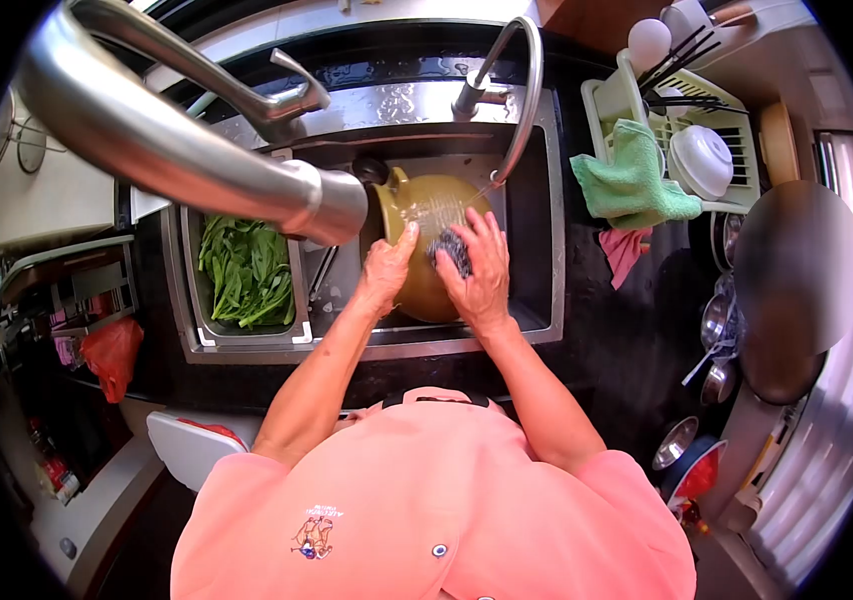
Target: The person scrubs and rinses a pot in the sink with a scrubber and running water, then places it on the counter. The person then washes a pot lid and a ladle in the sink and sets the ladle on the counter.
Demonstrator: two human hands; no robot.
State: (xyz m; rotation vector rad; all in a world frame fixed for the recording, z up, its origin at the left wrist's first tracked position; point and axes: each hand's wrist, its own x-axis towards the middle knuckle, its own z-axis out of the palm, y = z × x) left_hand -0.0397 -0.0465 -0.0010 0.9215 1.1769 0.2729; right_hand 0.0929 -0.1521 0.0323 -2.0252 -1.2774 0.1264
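Observation:
A yellowish-brown pot (429, 299) lies in the metal sink (532, 278), with water running onto it from the large faucet (332, 200). My left hand (388, 268) grips the pot's left rim, thumb on top. In my right hand (480, 265) is a dark metallic scrubber (451, 252), pressed against the pot's surface with the fingers curved over it. Part of the scrubber is hidden under the fingers. Left of the pot, green leafy vegetables (244, 272) fill a basin section of the sink.
A thin curved tap (533, 90) rises behind the sink. At the right stand a dish rack (737, 185) with white bowls (702, 160), a green cloth (632, 180) over its edge and a pink cloth (624, 254) beneath. A red bag (113, 355) hangs at the left.

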